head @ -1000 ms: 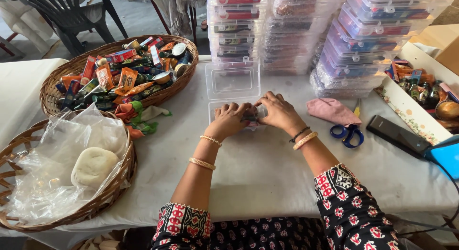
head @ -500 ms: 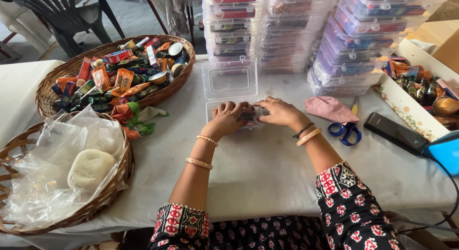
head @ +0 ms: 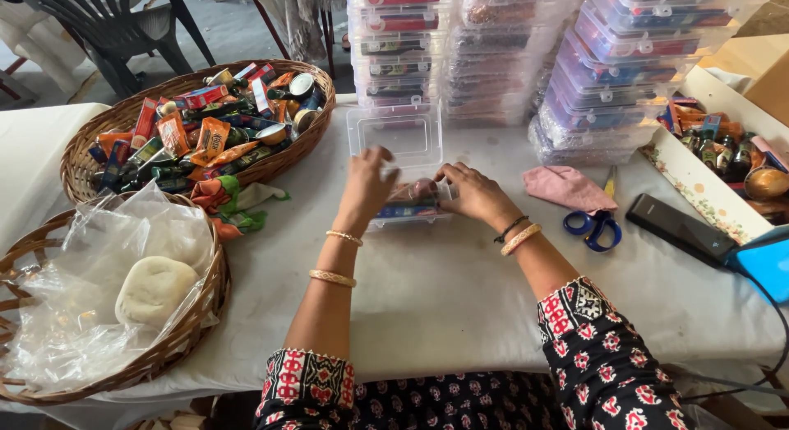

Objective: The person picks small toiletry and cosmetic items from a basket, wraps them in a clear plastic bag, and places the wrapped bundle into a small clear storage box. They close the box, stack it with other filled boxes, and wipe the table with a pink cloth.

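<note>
In the middle of the white table [head: 444, 290], just in front of the person, lies a small clear plastic box [head: 408, 201] with its lid [head: 395, 134] thrown back and standing open toward the stacks behind. Inside it sit a few small packed items, a reddish one and a blue one among them, though the fingers cover too much to tell them apart properly. The left hand [head: 367, 183] rests on the box's left edge, fingers curled down over the contents; the right hand [head: 475, 191] presses at the right edge, fingers bent and reaching into the box. Both wrists carry bangles.

Just right of the right hand lies a folded pink cloth [head: 567, 187], and touching it a pair of blue-handled scissors [head: 593, 224]. Further right is a flat black device [head: 678, 228] beside a long tray of small bottles [head: 723, 150]. Behind the box rise stacks of filled clear boxes [head: 534, 52]. To the left, a wicker basket [head: 90, 142] holds colourful packets and tins; nearer the person, a second basket [head: 209, 290] holds crumpled clear plastic and a pale round bundle [head: 154, 288].
</note>
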